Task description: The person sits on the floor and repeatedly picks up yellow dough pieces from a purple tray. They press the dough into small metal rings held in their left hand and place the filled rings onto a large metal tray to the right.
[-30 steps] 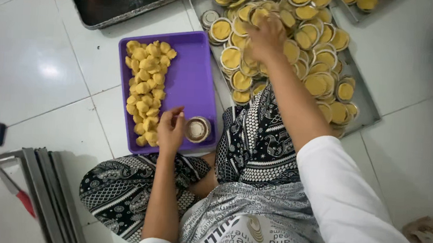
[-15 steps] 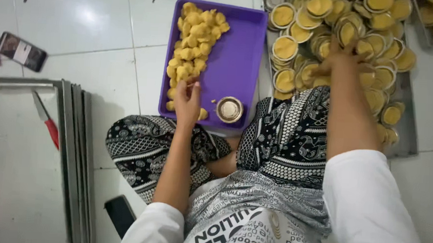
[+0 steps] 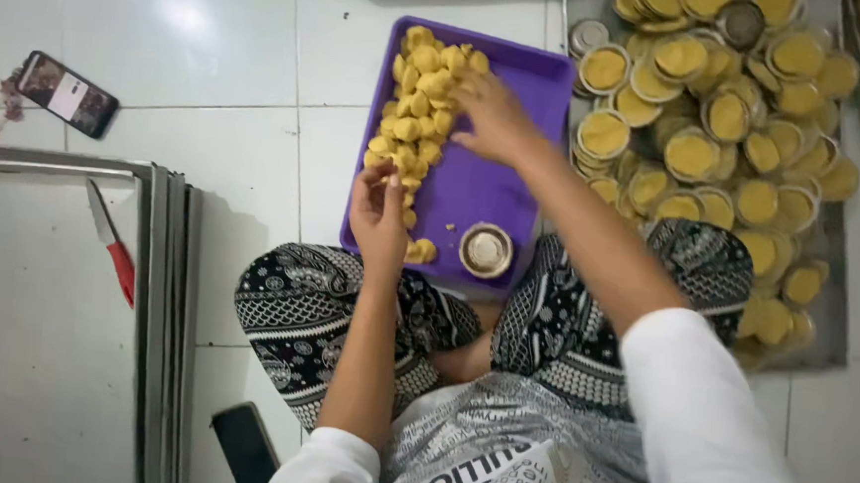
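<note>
Sitting cross-legged on the white tiled floor [image 3: 206, 158], I have the purple tray [image 3: 520, 68] just ahead of my knees. A heap of small yellow dough balls [image 3: 412, 121] runs down the tray's left half. My left hand [image 3: 380, 209] rests at the near end of that heap, fingers bunched together as if pinching one ball, though I cannot tell for sure that a piece sits between them. My right hand [image 3: 492, 121] lies over the far end of the heap, fingers loosely spread across the balls, gripping nothing I can make out. A small round metal mould [image 3: 486, 250] stands at the tray's near edge, apart from both hands. Right of the tray, a metal pan [image 3: 822, 335] holds many filled moulds [image 3: 694, 153]. The balls look soft, light and easily dented, so I judge a gentle fingertip pinch around the middle suits them.
</note>
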